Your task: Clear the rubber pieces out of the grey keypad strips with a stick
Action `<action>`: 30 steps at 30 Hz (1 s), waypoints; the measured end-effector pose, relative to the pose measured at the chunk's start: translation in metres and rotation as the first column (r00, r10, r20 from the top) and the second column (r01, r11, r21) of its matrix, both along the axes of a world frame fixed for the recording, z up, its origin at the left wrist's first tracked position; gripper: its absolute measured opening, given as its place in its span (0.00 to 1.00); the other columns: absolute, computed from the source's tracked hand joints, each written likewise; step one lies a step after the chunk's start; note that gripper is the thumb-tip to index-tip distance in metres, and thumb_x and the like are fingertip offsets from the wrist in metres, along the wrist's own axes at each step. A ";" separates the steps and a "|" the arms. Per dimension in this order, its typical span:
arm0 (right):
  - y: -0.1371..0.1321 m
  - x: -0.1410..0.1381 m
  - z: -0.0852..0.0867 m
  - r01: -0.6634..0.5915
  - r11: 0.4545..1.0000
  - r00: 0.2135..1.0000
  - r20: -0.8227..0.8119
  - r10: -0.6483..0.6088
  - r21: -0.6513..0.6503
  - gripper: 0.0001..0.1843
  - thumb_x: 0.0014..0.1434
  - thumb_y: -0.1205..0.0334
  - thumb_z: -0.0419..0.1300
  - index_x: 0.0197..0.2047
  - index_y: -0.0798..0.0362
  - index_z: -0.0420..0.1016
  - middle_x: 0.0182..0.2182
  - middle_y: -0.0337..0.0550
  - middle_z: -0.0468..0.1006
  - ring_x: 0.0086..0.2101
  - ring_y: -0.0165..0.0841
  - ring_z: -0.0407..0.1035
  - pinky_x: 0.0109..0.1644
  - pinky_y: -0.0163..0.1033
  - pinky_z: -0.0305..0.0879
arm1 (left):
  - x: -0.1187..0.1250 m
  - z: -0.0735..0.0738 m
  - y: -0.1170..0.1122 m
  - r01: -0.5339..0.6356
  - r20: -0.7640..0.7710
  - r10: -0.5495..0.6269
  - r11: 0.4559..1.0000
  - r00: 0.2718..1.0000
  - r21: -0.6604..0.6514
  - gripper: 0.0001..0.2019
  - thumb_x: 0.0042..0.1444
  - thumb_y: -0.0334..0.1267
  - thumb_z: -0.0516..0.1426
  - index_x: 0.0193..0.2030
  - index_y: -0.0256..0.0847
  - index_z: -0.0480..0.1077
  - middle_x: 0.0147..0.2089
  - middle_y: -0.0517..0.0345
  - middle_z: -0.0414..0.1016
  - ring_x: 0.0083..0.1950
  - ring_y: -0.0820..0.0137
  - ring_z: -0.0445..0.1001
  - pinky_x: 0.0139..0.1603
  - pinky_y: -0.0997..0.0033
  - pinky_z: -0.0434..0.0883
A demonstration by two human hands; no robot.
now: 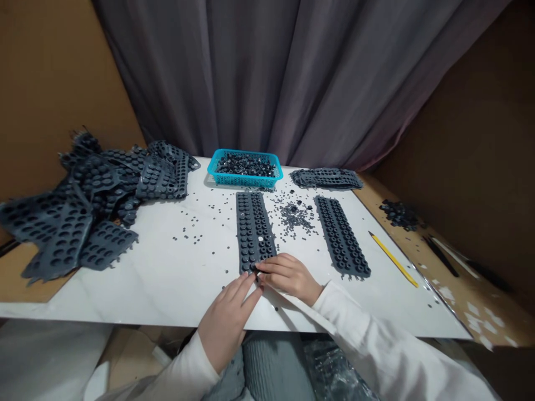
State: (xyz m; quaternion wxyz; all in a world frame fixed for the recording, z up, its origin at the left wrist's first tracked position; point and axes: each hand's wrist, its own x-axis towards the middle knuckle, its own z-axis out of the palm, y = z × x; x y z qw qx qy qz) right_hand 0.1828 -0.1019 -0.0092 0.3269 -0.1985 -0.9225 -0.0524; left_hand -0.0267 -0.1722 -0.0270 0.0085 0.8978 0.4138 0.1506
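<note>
1. The dark studded sheet (pixel 253 225) lies on the white bench (pixel 167 289), in front of the blue basket (pixel 246 181). Its long axis runs away from the person, the near end slanting slightly right; its paired rows of studs follow that line.
2. The left hand (pixel 228 312) comes up from below, back of the hand uppermost, fingers angled forward and right to the sheet's near end.
3. The right hand (pixel 292 278) reaches in from the right, wrist low and fingers curled, pointing left to the same end.
4. The left grip rests its fingertips at the near edge; whether thumb and finger pinch it, I cannot tell.
5. The right grip is drawn together around a slim white stick (pixel 305 311), which slants back beneath the wrist; its tip is hidden by the fingers.
</note>
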 end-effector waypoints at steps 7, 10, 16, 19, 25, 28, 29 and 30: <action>0.000 -0.003 0.002 0.046 0.996 0.985 0.165 -0.059 0.082 0.06 0.63 0.66 0.54 0.35 0.54 0.71 0.52 0.47 0.74 0.53 0.37 0.66 0.49 0.44 0.66 | 0.000 -0.003 0.001 0.014 0.002 -0.014 0.999 1.000 -0.047 0.39 0.39 0.20 0.50 0.62 0.41 0.55 0.65 0.47 0.58 0.64 0.56 0.58 0.58 0.54 0.64; 0.000 -0.005 0.009 0.021 0.990 0.956 0.286 -0.061 0.140 0.06 0.63 0.66 0.53 0.35 0.54 0.70 0.53 0.49 0.73 0.51 0.38 0.67 0.52 0.46 0.65 | 0.001 0.000 0.002 0.019 0.002 -0.019 0.999 1.000 -0.048 0.36 0.40 0.20 0.50 0.60 0.40 0.57 0.64 0.46 0.60 0.63 0.56 0.59 0.57 0.54 0.65; 0.011 0.000 0.014 0.128 0.985 0.975 0.169 -0.146 0.115 0.05 0.62 0.70 0.53 0.36 0.56 0.70 0.50 0.56 0.75 0.41 0.37 0.73 0.45 0.44 0.70 | 0.000 0.002 0.002 0.027 0.012 -0.026 0.996 1.000 -0.087 0.39 0.36 0.19 0.50 0.61 0.41 0.56 0.66 0.48 0.56 0.65 0.56 0.56 0.59 0.53 0.63; 0.015 0.005 0.010 0.230 0.968 0.972 -0.026 -0.233 -0.105 0.05 0.63 0.68 0.52 0.40 0.54 0.69 0.49 0.52 0.76 0.44 0.36 0.73 0.45 0.43 0.71 | -0.001 0.001 0.002 0.033 0.015 -0.031 0.995 0.999 -0.098 0.39 0.37 0.19 0.51 0.61 0.41 0.57 0.67 0.49 0.54 0.65 0.55 0.55 0.59 0.52 0.63; 0.002 0.004 0.007 0.097 0.860 0.987 -0.063 -0.148 -0.502 0.04 0.62 0.63 0.55 0.40 0.51 0.69 0.53 0.49 0.73 0.58 0.38 0.61 0.55 0.47 0.66 | 0.000 0.001 0.002 0.025 0.005 -0.024 0.994 1.000 -0.109 0.39 0.38 0.19 0.52 0.61 0.42 0.57 0.67 0.49 0.54 0.65 0.54 0.55 0.59 0.51 0.63; 0.001 0.000 0.008 0.070 0.841 0.988 -0.078 -0.132 -0.537 0.04 0.62 0.63 0.55 0.39 0.51 0.70 0.52 0.49 0.74 0.57 0.39 0.62 0.55 0.49 0.65 | 0.000 0.000 0.002 0.025 -0.003 -0.025 0.994 1.000 -0.108 0.38 0.38 0.19 0.52 0.61 0.42 0.57 0.66 0.49 0.55 0.65 0.54 0.55 0.59 0.51 0.64; 0.001 -0.002 0.008 0.065 0.840 0.988 -0.083 -0.129 -0.538 0.04 0.62 0.62 0.55 0.39 0.51 0.70 0.51 0.49 0.74 0.57 0.39 0.62 0.55 0.49 0.65 | 0.000 0.000 0.002 0.026 -0.005 -0.027 0.994 1.000 -0.108 0.38 0.38 0.19 0.52 0.61 0.42 0.57 0.66 0.48 0.55 0.65 0.54 0.55 0.58 0.51 0.64; 0.003 -0.003 0.008 0.061 0.841 0.988 -0.086 -0.127 -0.538 0.04 0.62 0.62 0.55 0.38 0.51 0.70 0.51 0.49 0.75 0.57 0.39 0.63 0.54 0.49 0.65 | 0.000 -0.001 0.002 0.025 -0.007 -0.026 0.994 1.000 -0.108 0.38 0.38 0.19 0.52 0.61 0.42 0.57 0.66 0.48 0.55 0.65 0.54 0.55 0.58 0.51 0.64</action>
